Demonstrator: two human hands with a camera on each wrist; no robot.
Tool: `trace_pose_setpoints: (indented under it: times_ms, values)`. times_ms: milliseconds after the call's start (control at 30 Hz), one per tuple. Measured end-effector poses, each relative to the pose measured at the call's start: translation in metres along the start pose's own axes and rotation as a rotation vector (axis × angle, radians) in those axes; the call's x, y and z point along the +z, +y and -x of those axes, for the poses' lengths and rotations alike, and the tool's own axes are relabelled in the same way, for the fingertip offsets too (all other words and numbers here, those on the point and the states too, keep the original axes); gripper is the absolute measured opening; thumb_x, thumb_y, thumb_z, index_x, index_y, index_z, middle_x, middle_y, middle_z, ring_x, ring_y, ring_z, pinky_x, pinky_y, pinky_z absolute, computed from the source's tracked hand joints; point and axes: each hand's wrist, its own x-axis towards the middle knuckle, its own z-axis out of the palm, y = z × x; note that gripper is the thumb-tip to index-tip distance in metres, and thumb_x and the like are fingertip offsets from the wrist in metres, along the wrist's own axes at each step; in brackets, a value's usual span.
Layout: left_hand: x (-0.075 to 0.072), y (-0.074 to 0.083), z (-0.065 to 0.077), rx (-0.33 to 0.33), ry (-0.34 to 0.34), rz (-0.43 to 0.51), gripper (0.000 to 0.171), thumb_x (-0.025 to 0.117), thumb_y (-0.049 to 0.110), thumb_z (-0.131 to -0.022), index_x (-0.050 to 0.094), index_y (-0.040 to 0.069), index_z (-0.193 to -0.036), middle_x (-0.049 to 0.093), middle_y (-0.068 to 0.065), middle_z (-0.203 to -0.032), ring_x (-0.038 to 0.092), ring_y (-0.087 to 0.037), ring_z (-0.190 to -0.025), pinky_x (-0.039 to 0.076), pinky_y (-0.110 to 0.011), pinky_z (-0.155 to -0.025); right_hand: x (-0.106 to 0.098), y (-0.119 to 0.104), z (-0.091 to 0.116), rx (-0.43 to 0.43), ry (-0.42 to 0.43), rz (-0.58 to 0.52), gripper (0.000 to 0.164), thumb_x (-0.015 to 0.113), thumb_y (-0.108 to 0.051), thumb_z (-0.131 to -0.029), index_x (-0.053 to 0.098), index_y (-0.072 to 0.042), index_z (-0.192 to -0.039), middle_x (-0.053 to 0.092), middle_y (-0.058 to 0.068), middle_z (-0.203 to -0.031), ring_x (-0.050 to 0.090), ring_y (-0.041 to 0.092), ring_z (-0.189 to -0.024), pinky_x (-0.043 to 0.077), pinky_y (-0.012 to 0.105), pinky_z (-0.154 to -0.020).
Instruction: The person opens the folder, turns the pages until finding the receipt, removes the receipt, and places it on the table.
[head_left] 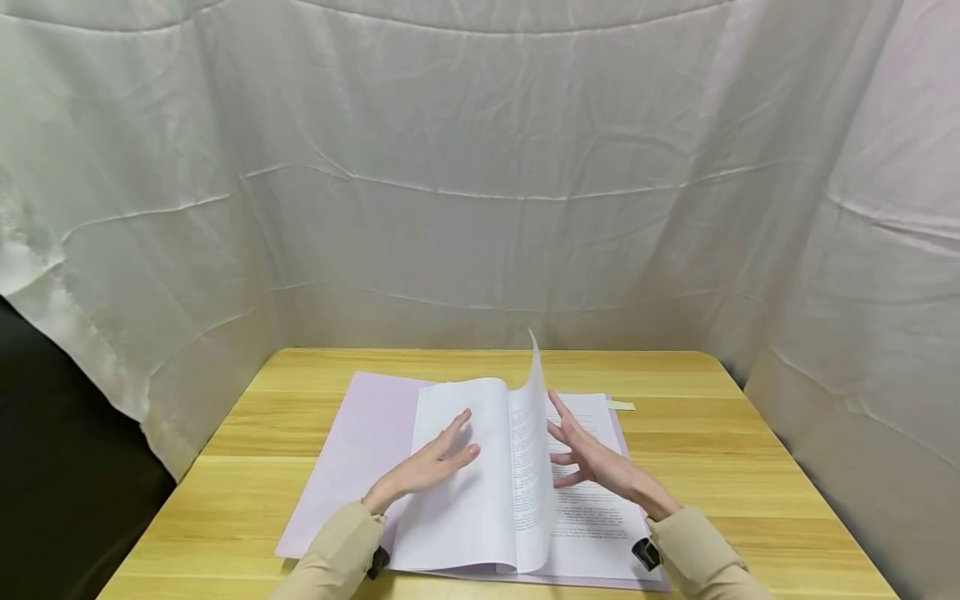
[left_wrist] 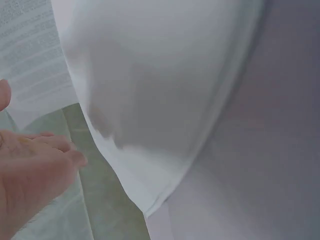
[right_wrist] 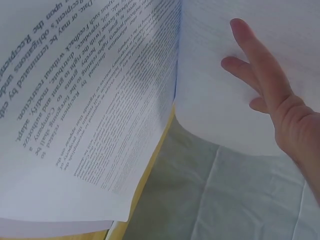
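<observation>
One lilac folder (head_left: 345,467) lies open on the counter (head_left: 750,500), its raised sheet (head_left: 531,467) standing curved near the middle. Judging by the lie of the paper, the page-turning seems partway along: blank-faced pages (head_left: 465,533) rest turned over on the folder's left, while printed pages (head_left: 600,521) remain flat on its right. The person's left hand (head_left: 423,468), fingers extended, is over the turned pages; the right hand (head_left: 600,462), fingers spread, is beside the raised sheet, contact uncertain. Beyond the folder, wood-grained surface meets pale, creased cloth (head_left: 480,250).
</observation>
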Motion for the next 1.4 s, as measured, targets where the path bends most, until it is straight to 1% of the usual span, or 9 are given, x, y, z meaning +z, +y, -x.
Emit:
trace_pose_setpoints:
  times_ms: [100, 367, 567, 700, 833, 967, 1100, 1233, 1400]
  values:
    - [0.002, 0.004, -0.001, -0.004, -0.001, 0.038, 0.078, 0.043, 0.047, -0.106, 0.007, 0.009, -0.163, 0.008, -0.013, -0.171, 0.01, -0.037, -0.158, 0.015, -0.061, -0.127, 0.002, 0.0, -0.002, 0.01, -0.015, -0.021, 0.069, 0.016, -0.061, -0.105, -0.023, -0.038, -0.157, -0.012, 0.026, -0.167, 0.022, 0.063, -0.144, 0.052, 0.062, -0.101]
    - [0.003, 0.016, -0.004, 0.065, 0.023, 0.189, 0.065, 0.027, 0.041, -0.111, 0.014, 0.001, -0.161, 0.018, -0.019, -0.169, 0.018, -0.038, -0.156, 0.015, -0.054, -0.128, 0.006, 0.006, -0.004, 0.042, -0.042, -0.01, 0.067, 0.013, -0.06, -0.106, -0.02, -0.037, -0.158, -0.006, 0.022, -0.169, 0.026, 0.056, -0.146, 0.052, 0.059, -0.102]
    - [0.0, 0.019, -0.005, 0.026, 0.069, 0.358, 0.07, 0.02, 0.045, -0.111, 0.008, -0.003, -0.16, 0.007, -0.022, -0.169, 0.006, -0.039, -0.157, 0.01, -0.056, -0.128, 0.01, 0.007, -0.005, 0.062, -0.067, 0.006, 0.069, 0.015, -0.062, -0.105, -0.018, -0.036, -0.159, -0.005, 0.021, -0.169, 0.025, 0.055, -0.148, 0.052, 0.058, -0.103]
    - [-0.001, 0.021, -0.007, -0.002, 0.156, 0.379, 0.071, 0.032, 0.043, -0.11, 0.011, -0.002, -0.16, 0.014, -0.025, -0.167, 0.013, -0.043, -0.156, 0.012, -0.058, -0.127, 0.011, 0.007, -0.006, 0.081, -0.081, 0.047, 0.07, 0.016, -0.061, -0.105, -0.016, -0.031, -0.161, -0.001, 0.022, -0.169, 0.024, 0.053, -0.149, 0.051, 0.058, -0.105]
    - [-0.002, 0.019, -0.01, -0.014, 0.205, 0.416, 0.076, 0.053, 0.03, -0.105, 0.011, 0.001, -0.161, 0.032, -0.029, -0.16, 0.038, -0.044, -0.146, 0.036, -0.055, -0.12, 0.011, 0.008, -0.007, 0.084, -0.099, 0.1, 0.074, 0.014, -0.064, -0.104, -0.013, -0.026, -0.162, 0.006, 0.024, -0.169, 0.02, 0.052, -0.151, 0.045, 0.063, -0.109]
    - [-0.005, 0.014, -0.014, -0.022, 0.241, 0.495, 0.085, 0.065, 0.011, -0.097, 0.01, -0.001, -0.16, 0.046, -0.031, -0.15, 0.062, -0.041, -0.125, 0.059, -0.044, -0.096, 0.009, 0.012, -0.009, 0.072, -0.106, 0.145, 0.073, 0.012, -0.062, -0.105, -0.012, -0.025, -0.162, 0.013, 0.022, -0.168, 0.017, 0.048, -0.153, 0.034, 0.065, -0.117]
    - [-0.008, 0.009, -0.017, -0.071, 0.32, 0.517, 0.09, 0.071, 0.0, -0.088, 0.016, -0.001, -0.158, 0.051, -0.032, -0.144, 0.068, -0.036, -0.112, 0.062, -0.042, -0.086, 0.005, 0.016, -0.011, 0.054, -0.106, 0.165, 0.068, 0.009, -0.057, -0.107, -0.009, -0.024, -0.163, 0.019, 0.02, -0.168, 0.016, 0.046, -0.154, 0.027, 0.064, -0.122]
    - [-0.011, 0.005, -0.018, -0.141, 0.379, 0.472, 0.094, 0.076, -0.001, -0.082, 0.019, 0.001, -0.157, 0.046, -0.033, -0.148, 0.064, -0.042, -0.118, 0.058, -0.049, -0.094, -0.001, 0.021, -0.011, 0.035, -0.096, 0.169, 0.067, 0.01, -0.053, -0.108, -0.004, -0.019, -0.163, 0.021, 0.023, -0.166, 0.017, 0.049, -0.153, 0.026, 0.065, -0.121]
    - [-0.016, -0.002, -0.02, -0.2, 0.394, 0.412, 0.099, 0.081, 0.003, -0.079, 0.019, 0.001, -0.157, 0.043, -0.036, -0.148, 0.062, -0.046, -0.119, 0.055, -0.053, -0.098, -0.012, 0.027, -0.012, 0.037, -0.049, 0.19, 0.064, 0.012, -0.047, -0.11, 0.006, -0.013, -0.164, 0.023, 0.026, -0.165, 0.023, 0.05, -0.151, 0.025, 0.066, -0.121]
